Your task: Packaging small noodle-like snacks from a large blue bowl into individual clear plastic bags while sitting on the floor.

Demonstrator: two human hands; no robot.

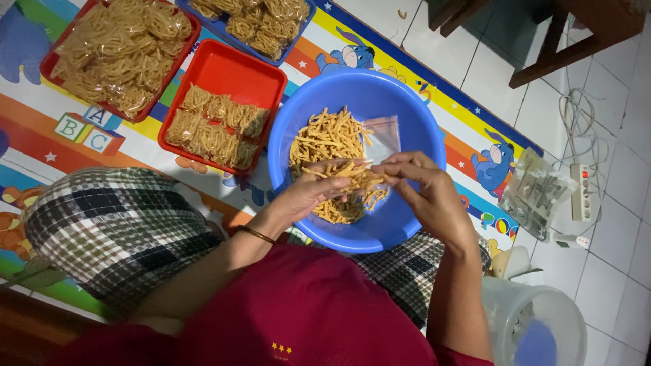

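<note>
Your left hand [308,193] cups a bunch of snack sticks [332,146]; right hand [424,186] pinches a small clear bag [369,190] over the blue bowl [413,115]. Bag partly filled. Three trays [268,74] already hold packed bags; bowl remains well stocked.

**What the view keeps back**

The blue tray [247,20] and the far red tray [119,57] run off the top edge. The right hand [424,196] hides the mouth of the small clear bag [382,139] — open or shut, unclear. The lidded tub [536,325] is cut off below — its contents blurred
</note>
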